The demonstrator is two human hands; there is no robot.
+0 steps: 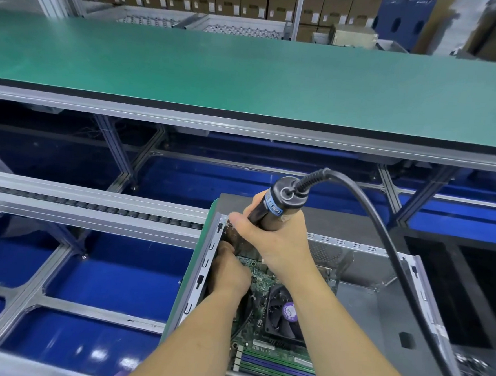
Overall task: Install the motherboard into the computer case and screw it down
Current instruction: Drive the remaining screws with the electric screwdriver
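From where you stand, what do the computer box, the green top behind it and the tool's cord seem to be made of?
Computer case: likely sheet steel, bare dull grey, with folded edges and punched slots.
Green bench top: probably a rubber or vinyl mat, matte, with a dark underlayer showing at its front edge, on an aluminium-looking frame.
Cord of the electric screwdriver: black flexible rubber or plastic, smooth with a slight sheen, ribbed at the tool end.

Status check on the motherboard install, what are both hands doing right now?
Right hand grips electric screwdriver, upright at far-left corner. Left hand down on motherboard inside case. Hands hide screw and bit.
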